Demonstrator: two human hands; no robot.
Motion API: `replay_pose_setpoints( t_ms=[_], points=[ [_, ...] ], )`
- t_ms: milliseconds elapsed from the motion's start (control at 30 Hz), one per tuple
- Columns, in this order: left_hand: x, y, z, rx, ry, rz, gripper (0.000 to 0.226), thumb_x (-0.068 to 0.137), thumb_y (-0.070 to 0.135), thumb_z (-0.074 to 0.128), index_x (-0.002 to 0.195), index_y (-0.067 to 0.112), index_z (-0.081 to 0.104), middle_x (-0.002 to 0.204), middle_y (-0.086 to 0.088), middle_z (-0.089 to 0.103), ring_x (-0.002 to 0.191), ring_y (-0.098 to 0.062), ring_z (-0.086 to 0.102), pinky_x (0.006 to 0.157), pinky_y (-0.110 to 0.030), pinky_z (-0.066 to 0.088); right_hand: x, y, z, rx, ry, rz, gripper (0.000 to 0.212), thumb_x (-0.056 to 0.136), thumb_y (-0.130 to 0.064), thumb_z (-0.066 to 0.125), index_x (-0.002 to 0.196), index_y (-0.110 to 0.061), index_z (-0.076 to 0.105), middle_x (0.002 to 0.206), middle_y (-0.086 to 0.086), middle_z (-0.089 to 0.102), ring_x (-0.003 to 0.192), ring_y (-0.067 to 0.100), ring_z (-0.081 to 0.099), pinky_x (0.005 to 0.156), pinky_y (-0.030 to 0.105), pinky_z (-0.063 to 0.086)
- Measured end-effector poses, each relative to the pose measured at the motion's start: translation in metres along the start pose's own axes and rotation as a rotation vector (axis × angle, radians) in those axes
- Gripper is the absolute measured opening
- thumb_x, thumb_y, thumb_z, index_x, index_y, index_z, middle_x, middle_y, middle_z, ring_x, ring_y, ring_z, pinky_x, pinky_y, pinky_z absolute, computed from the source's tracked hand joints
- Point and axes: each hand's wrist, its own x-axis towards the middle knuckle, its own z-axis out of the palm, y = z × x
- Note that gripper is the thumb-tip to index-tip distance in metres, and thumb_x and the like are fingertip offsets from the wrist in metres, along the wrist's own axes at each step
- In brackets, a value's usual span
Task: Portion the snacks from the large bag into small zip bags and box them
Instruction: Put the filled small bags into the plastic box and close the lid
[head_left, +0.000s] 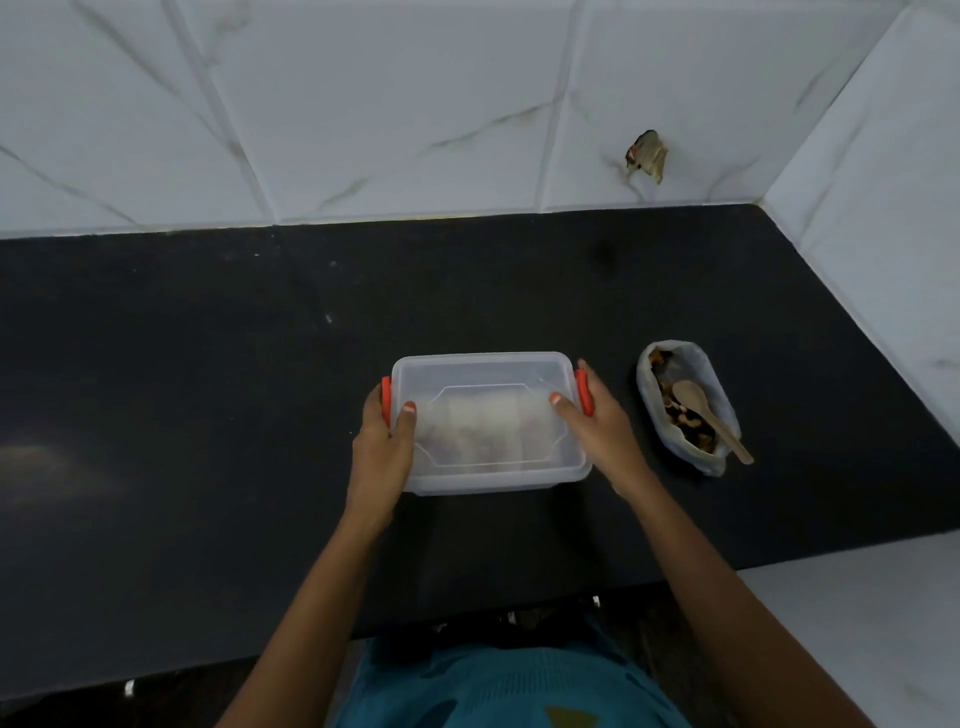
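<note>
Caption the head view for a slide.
The left hand and right hand hold the lidded box; snack bag with spoon beside it.

frosted lid blurs the zip bags inside the box.

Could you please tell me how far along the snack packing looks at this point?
Done: small filled bags lie inside the clear box, lid on. In hand: the left hand and right hand grip its ends by the orange clips; latching unclear. Left: the large bag, wooden spoon inside, holds more snacks.
</note>
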Motion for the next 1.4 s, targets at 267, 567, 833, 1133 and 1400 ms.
replay_pose_setpoints(
  t_ms=[267,567,833,1133,1400],
  points=[
    [0.010,0.002,0.005,0.008,0.106,0.006,0.049,0.099,0.023,0.038,0.146,0.022,0.022,0.141,-0.006,0.042,0.126,-0.027,0.044,0.103,-0.048,0.039,0.015,0.003,0.006,0.168,-0.012,0.068,0.058,0.090,-0.030,0.056,0.142,-0.025,0.031,0.137,0.001,0.047,0.119,0.019,0.051,0.099,0.047,0.045],
    [0.067,0.049,0.012,-0.052,0.168,0.067,0.045,0.099,0.021,0.037,0.143,0.020,0.028,0.135,-0.007,0.047,0.121,-0.026,0.048,0.100,-0.044,0.042,0.075,-0.045,-0.002,0.124,0.093,-0.032,0.060,0.091,-0.024,0.055,0.145,-0.019,0.028,0.144,0.004,0.039,0.129,0.021,0.041,0.106,0.041,0.038],
    [0.142,0.082,0.024,-0.047,0.185,0.038,0.044,0.100,0.020,0.037,0.143,0.016,0.030,0.136,-0.010,0.046,0.123,-0.028,0.047,0.103,-0.046,0.041,0.139,-0.086,0.002,0.111,0.168,-0.073,0.057,0.091,-0.017,0.056,0.142,-0.009,0.032,0.141,0.007,0.042,0.127,0.020,0.044,0.100,0.031,0.039],
    [0.193,0.086,0.020,-0.011,0.201,0.004,0.044,0.100,0.019,0.036,0.143,0.015,0.030,0.136,-0.012,0.046,0.121,-0.029,0.048,0.099,-0.044,0.041,0.186,-0.101,0.017,0.053,0.128,-0.084,0.054,0.091,-0.018,0.055,0.141,-0.007,0.034,0.137,0.011,0.045,0.123,0.023,0.046,0.095,0.032,0.042],
    [0.205,0.082,0.020,0.028,0.197,0.030,0.045,0.100,0.020,0.037,0.143,0.015,0.029,0.137,-0.012,0.046,0.121,-0.028,0.048,0.098,-0.042,0.041,0.199,-0.095,0.023,0.028,0.113,-0.045,0.061,0.091,-0.026,0.055,0.144,-0.016,0.027,0.143,0.009,0.038,0.128,0.025,0.042,0.102,0.040,0.041]
  ],
)
